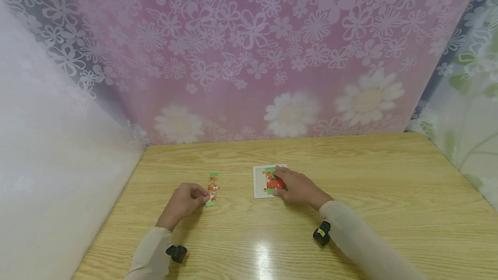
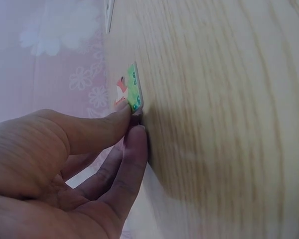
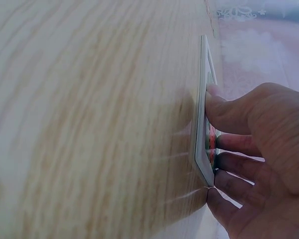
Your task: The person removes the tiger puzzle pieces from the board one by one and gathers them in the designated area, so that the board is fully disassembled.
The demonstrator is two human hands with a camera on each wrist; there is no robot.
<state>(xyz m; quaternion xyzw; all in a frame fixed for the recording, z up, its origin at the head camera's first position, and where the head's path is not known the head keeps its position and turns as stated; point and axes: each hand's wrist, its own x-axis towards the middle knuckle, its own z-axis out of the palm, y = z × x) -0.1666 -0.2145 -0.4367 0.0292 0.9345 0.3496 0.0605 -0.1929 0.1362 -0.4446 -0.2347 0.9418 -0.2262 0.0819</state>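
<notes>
My left hand pinches the near end of a puzzle piece, printed green, white and orange, between thumb and fingertip. The piece lies low over the table, at the near end of a short column of other puzzle pieces with orange animal parts. To the right lies a white-framed puzzle board, partly filled with joined orange and green pieces. My right hand holds the board's right side, covering part of it. In the right wrist view the thumb presses inside the frame and the fingers bend round its edge.
The wood-grain table stretches around both hands. A pink flowered cloth hangs behind its far edge, with pale cloth at the left and right sides. A small black camera sits on the left wrist, another on the right.
</notes>
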